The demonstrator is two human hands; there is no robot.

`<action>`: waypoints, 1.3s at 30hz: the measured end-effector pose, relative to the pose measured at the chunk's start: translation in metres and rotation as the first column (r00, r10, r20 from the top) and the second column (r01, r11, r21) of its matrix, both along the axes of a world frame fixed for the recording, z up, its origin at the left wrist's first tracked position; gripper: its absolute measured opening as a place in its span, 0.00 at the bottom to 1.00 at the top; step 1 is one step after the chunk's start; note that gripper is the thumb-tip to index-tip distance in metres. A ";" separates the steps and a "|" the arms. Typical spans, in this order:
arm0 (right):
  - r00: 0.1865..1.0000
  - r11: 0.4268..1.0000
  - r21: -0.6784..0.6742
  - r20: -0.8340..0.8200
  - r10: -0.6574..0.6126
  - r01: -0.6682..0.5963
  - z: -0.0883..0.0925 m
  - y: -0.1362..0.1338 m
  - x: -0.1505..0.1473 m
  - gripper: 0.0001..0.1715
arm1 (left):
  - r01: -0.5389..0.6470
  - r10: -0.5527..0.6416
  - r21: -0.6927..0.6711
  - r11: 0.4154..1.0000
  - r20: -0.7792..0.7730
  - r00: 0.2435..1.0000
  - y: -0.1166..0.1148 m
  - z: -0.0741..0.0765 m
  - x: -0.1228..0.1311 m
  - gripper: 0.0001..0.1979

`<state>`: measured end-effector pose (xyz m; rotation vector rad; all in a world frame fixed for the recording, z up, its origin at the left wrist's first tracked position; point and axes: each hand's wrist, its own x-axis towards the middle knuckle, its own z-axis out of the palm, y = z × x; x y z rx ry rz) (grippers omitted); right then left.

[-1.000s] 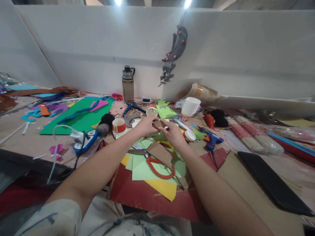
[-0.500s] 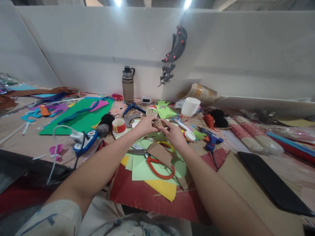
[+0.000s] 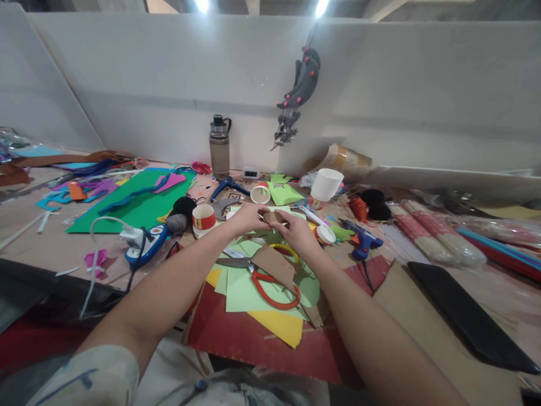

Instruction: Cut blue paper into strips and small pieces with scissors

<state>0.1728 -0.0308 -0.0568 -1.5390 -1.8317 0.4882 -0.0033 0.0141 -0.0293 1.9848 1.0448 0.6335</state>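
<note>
Between my two hands is a small round piece of brown cardboard (image 3: 273, 217). My left hand (image 3: 252, 219) pinches its left edge, while the fingers of my right hand (image 3: 292, 228) grip it from the right. Below them, red-handled scissors (image 3: 276, 290) lie partly under a cardboard scrap (image 3: 274, 266). Yellow scissor handles (image 3: 288, 251) show just behind that scrap. Pale green paper (image 3: 245, 293) and yellow paper (image 3: 281, 327) are spread beneath, over a red board (image 3: 236, 338).
A red-and-white paper cup (image 3: 204, 217) stands left of my hands. Behind are a water bottle (image 3: 220, 148) and a stack of white cups (image 3: 327, 185). A blue glue gun (image 3: 366, 239) lies to the right, and a power strip (image 3: 147, 245) to the left.
My hands have lowered very slightly and the cardboard piece has tilted a little between my fingers. Everything on the table stays in place.
</note>
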 end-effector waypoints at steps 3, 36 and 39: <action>1.000 1.000 -0.007 0.000 -0.003 0.003 -0.001 0.000 0.000 0.27 | -0.010 0.011 0.021 1.000 -0.019 1.000 -0.002 0.001 0.000 0.23; 0.999 0.984 0.176 0.025 0.021 -0.025 -0.002 0.001 0.001 0.30 | 0.129 0.225 -0.595 0.794 0.483 0.846 -0.009 0.015 0.004 0.14; 1.000 0.983 0.179 0.006 0.027 -0.027 -0.001 0.000 0.001 0.30 | 0.125 0.242 -0.600 0.790 0.493 0.836 -0.007 0.012 0.004 0.11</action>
